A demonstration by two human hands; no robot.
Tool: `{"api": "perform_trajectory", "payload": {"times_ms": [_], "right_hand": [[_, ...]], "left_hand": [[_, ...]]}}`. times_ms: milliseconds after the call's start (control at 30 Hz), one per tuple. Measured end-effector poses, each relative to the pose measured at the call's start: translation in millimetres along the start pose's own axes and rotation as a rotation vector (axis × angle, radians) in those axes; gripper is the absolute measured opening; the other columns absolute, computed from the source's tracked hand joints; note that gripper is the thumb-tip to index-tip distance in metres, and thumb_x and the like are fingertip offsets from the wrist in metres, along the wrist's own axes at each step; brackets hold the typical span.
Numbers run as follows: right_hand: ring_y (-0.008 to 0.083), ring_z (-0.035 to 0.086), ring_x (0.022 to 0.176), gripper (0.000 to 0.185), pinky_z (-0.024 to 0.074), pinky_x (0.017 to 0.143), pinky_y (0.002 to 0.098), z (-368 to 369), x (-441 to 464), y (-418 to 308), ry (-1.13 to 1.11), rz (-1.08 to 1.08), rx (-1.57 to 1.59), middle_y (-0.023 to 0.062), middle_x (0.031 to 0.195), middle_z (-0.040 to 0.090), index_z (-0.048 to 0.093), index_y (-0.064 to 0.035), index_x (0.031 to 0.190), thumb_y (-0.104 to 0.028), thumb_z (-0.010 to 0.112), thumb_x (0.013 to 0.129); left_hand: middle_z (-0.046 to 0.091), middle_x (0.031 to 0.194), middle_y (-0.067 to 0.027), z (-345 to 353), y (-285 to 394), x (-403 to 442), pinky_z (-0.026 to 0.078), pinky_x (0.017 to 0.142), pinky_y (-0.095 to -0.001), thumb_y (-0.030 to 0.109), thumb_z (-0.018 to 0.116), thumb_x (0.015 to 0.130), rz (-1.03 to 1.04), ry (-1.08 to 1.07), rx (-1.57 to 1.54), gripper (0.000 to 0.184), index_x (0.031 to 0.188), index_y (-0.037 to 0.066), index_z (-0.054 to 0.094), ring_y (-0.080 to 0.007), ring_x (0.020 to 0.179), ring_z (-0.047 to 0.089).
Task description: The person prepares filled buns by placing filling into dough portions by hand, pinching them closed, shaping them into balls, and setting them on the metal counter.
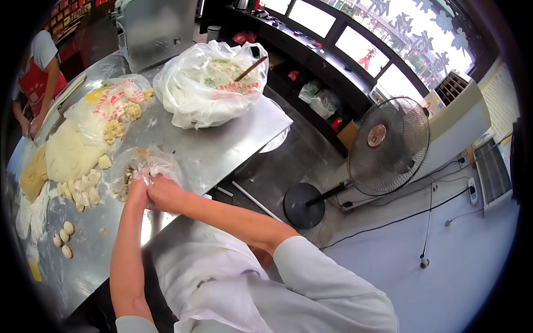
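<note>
My left hand (pixel 139 186) and my right hand (pixel 164 192) are close together at the table's near edge. Both are closed on a thin clear plastic bag (pixel 170 161), its film bunched about my fingers. Crumbly brownish bits show at the bag's left side; the fingertips are partly hidden. Left of my hands lie cut dough pieces (pixel 80 190), with a large flat sheet of dough (pixel 72 147) behind them. A small dough lump (pixel 105 161) sits nearer the bag. Several small round dough balls (pixel 64 236) rest farther toward the left front.
A plastic-lined bowl of greenish filling (pixel 227 72) with a wooden stick stands at the back of the metal table (pixel 214 147). Yellowish crumbly lumps (pixel 114 130) lie by a printed bag. A standing fan (pixel 388 147) is at right. Another person in a red apron (pixel 41 86) works at far left.
</note>
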State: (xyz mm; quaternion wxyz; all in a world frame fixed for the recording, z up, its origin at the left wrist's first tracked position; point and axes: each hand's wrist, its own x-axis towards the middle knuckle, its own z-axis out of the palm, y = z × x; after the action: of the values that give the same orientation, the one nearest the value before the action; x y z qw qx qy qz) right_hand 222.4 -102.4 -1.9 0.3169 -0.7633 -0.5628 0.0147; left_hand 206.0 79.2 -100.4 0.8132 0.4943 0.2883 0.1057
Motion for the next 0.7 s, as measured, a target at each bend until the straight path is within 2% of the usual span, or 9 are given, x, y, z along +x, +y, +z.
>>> {"api": "perform_trajectory", "payload": {"times_ms": [133,267,300,400,433,533,567,667,700], "right_hand": [[0.0447,0.067,0.095,0.018,0.0578,0.082,0.0519,-19,3,-13,-0.133,0.109,0.07,0.0259,0.093,0.072,0.074,-0.0003,0.09,-0.012,0.072,0.077],[0.0329,0.069,0.081,0.02,0.0551,0.075,0.0462,-39,7,-34,-0.045,0.358,0.592,0.0234,0.083,0.07,0.072,0.0,0.093,-0.015,0.07,0.079],[0.0259,0.067,0.073,0.022,0.0535,0.068,0.0425,-25,6,-38,0.148,0.262,0.597,0.0173,0.078,0.069,0.07,0.0006,0.096,-0.015,0.065,0.081],[0.0227,0.066,0.073,0.027,0.0528,0.065,0.0397,-28,17,-45,0.084,0.616,1.038,0.0135,0.08,0.067,0.067,0.0025,0.103,-0.016,0.062,0.085],[0.0205,0.063,0.074,0.031,0.0516,0.066,0.038,-43,18,-54,0.119,0.783,1.219,0.0125,0.084,0.065,0.063,0.006,0.108,-0.019,0.059,0.089],[0.0211,0.063,0.081,0.034,0.0519,0.068,0.0371,-18,33,-52,0.098,0.767,1.379,0.0158,0.093,0.064,0.059,0.0076,0.108,-0.022,0.06,0.092],[0.0248,0.065,0.088,0.036,0.0532,0.072,0.039,-12,36,-67,0.177,0.809,1.285,0.0195,0.097,0.064,0.057,0.0085,0.109,-0.026,0.058,0.098],[0.0302,0.064,0.1,0.036,0.0513,0.086,0.0455,98,84,-12,0.465,0.615,0.984,0.025,0.108,0.065,0.058,0.0082,0.118,-0.024,0.054,0.102],[0.0324,0.065,0.1,0.037,0.0516,0.086,0.0452,66,76,-26,0.419,0.689,1.056,0.0262,0.107,0.065,0.057,0.0089,0.117,-0.025,0.053,0.103]], "left_hand": [[0.071,0.099,-0.0091,11,24,-26,0.059,0.076,-0.0428,0.028,0.058,0.104,-0.032,0.065,0.014,0.025,0.112,0.007,0.068,-0.0245,0.087,0.07],[0.072,0.098,-0.0095,-8,38,-17,0.06,0.072,-0.0448,0.03,0.058,0.105,-0.109,0.172,-0.082,0.026,0.111,0.007,0.068,-0.0263,0.083,0.071],[0.071,0.094,-0.0083,-19,36,-12,0.06,0.07,-0.0423,0.031,0.059,0.105,-0.047,0.162,-0.007,0.026,0.111,0.008,0.068,-0.0254,0.081,0.071],[0.07,0.091,-0.0066,-23,45,-26,0.06,0.068,-0.0412,0.034,0.059,0.105,-0.086,0.015,0.005,0.028,0.11,0.008,0.068,-0.0242,0.079,0.07],[0.07,0.096,-0.0074,-25,42,-27,0.059,0.073,-0.0411,0.032,0.06,0.105,-0.031,0.01,0.018,0.027,0.114,0.008,0.067,-0.0245,0.085,0.07],[0.07,0.111,-0.0098,-24,32,-31,0.056,0.089,-0.0405,0.028,0.06,0.104,0.14,0.0,0.044,0.031,0.125,0.006,0.063,-0.0255,0.101,0.068],[0.066,0.133,-0.0187,-12,24,-32,0.049,0.105,-0.0414,0.027,0.057,0.106,0.343,0.103,0.352,0.044,0.138,-0.002,0.059,-0.0319,0.122,0.064],[0.053,0.149,-0.0248,-31,10,-8,0.041,0.113,-0.0441,0.026,0.061,0.1,0.782,0.086,1.167,0.056,0.146,-0.005,0.051,-0.0382,0.138,0.051],[0.049,0.154,-0.0267,-19,24,-21,0.039,0.116,-0.0452,0.026,0.063,0.096,0.857,0.043,1.308,0.061,0.147,-0.006,0.049,-0.041,0.142,0.047]]}}
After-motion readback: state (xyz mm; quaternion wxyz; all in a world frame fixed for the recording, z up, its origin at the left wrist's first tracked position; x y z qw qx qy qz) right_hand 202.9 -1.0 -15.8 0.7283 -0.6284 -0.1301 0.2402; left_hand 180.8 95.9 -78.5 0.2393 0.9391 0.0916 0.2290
